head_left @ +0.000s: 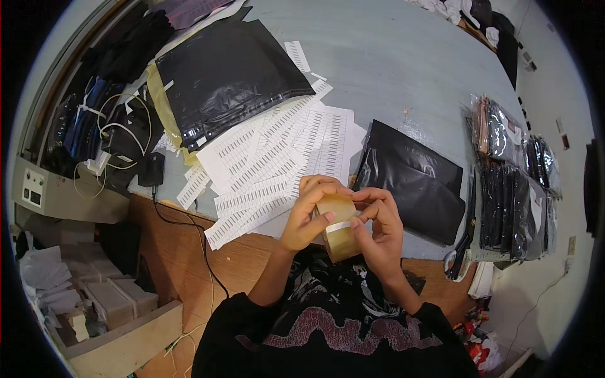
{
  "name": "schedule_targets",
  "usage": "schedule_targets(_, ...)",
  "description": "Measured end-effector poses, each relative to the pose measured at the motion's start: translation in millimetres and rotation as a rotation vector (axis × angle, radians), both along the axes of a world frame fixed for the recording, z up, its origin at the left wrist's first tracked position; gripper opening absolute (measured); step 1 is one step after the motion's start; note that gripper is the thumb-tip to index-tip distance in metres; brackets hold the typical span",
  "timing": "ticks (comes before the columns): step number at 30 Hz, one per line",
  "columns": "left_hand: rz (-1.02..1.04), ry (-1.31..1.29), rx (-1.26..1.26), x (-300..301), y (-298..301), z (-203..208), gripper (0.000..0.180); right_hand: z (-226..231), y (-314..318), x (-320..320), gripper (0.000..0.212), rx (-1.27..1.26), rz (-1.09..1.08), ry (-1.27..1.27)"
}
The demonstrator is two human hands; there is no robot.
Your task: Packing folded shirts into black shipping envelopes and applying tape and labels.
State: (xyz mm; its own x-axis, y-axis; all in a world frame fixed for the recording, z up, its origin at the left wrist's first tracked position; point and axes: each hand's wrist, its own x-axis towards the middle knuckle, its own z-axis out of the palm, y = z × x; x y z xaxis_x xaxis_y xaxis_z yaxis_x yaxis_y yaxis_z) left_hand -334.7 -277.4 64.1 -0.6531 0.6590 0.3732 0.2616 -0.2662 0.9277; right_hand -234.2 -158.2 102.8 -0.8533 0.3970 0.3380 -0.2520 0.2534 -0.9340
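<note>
Close in front of my body, over the table's near edge, I hold a wide roll of yellowish-brown packing tape [343, 247] with a white strip across its side. My left hand [304, 217] wraps round the roll from the left, its thumb lying on the tape's face. From the right, my right hand [383, 232] grips it with bent fingers, thumb against the tape near the white strip. Whether a tape end is lifted cannot be made out. Just beyond the hands lie loose printed label sheets [268, 157], and a filled black plastic mailer bag [413, 183] is to the right.
A large black plastic bag [233, 75] overlaps the label sheets. Clear-wrapped folded garments [510, 208] are stacked at the right, with scissors [455, 263] beside them. A black adapter [151, 169] and cables hang at the left edge; boxes [113, 296] stand below.
</note>
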Motion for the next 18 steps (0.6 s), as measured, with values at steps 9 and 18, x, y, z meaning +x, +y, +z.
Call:
schedule_targets(9, 0.008, -0.001, -0.004, -0.5, -0.1, -1.8, 0.036, 2.2, -0.5, -1.5, 0.01, 0.094, -0.013, -0.003)
schedule_targets(18, 0.012, 0.005, 0.017, -0.1, -0.2, -0.7, 0.035, 3.5, -2.5, -0.7, 0.009, 0.139, -0.036, 0.0)
